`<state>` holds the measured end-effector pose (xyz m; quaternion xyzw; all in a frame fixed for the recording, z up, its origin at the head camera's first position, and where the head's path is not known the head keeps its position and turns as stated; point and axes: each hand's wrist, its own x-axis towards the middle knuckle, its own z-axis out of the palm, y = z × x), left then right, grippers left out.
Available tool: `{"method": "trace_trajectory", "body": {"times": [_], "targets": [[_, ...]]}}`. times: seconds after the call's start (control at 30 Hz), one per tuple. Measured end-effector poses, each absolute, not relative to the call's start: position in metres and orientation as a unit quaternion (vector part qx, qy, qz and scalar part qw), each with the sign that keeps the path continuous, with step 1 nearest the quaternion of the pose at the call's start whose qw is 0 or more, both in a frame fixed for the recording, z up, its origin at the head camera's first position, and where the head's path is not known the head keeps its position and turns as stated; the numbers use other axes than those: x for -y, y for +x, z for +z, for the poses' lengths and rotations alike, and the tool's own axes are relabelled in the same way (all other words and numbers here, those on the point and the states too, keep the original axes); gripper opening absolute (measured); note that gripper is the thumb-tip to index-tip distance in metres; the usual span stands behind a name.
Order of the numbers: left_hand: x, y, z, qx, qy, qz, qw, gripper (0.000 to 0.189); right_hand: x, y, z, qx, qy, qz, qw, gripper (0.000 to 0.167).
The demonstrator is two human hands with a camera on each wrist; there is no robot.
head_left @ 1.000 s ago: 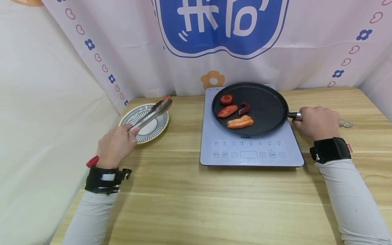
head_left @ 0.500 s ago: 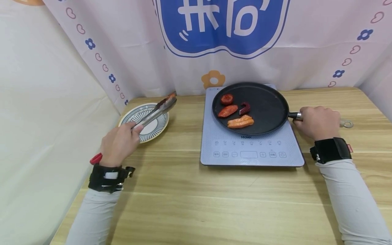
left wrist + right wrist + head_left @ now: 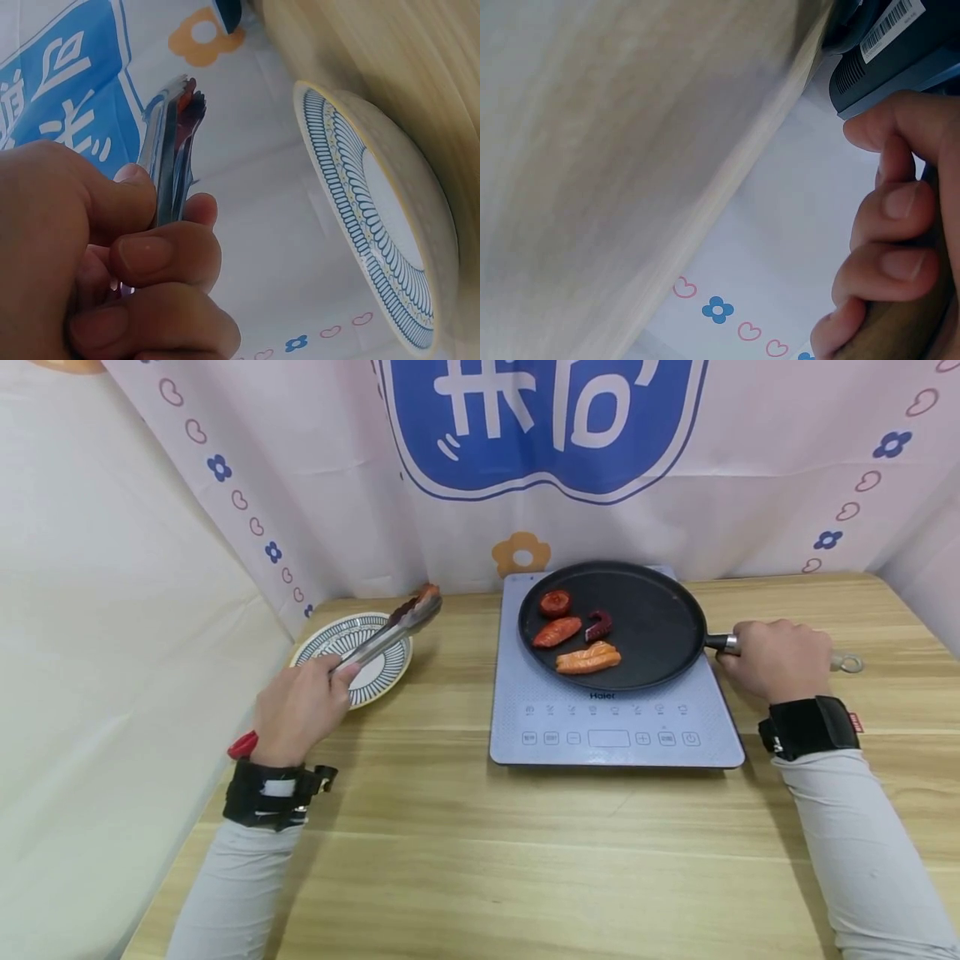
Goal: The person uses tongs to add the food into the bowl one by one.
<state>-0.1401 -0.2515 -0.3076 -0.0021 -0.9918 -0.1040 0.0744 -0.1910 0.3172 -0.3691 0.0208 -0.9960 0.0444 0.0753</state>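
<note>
My left hand grips metal tongs over the near side of a patterned plate. Between the tongs' tips is a reddish-orange piece of food, mostly hidden by the metal; the left wrist view shows it pinched there. My right hand is wrapped around the handle of a flat black frying pan. On the pan's left half lie a round red tomato-like piece, a scored red sausage, a dark red curled tentacle and an orange salmon-like piece.
Beneath the pan is a grey induction cooker with a row of printed buttons. Everything stands on a wooden table. A printed curtain hangs along the table's back edge, and pale cloth covers the left side.
My left hand has shifted a little right and away from me, carrying the tongs and the food in their tips past the plate's right rim. My right hand and the pan stay in place.
</note>
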Motion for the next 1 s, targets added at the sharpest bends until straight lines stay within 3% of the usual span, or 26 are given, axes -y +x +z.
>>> {"method": "trace_trajectory", "body": {"times": [1.0], "targets": [[0.227, -0.140, -0.302, 0.989, -0.036, -0.106, 0.101, 0.035, -0.316, -0.189, -0.368, 0.995, 0.026, 0.047, 0.081, 0.028]]}}
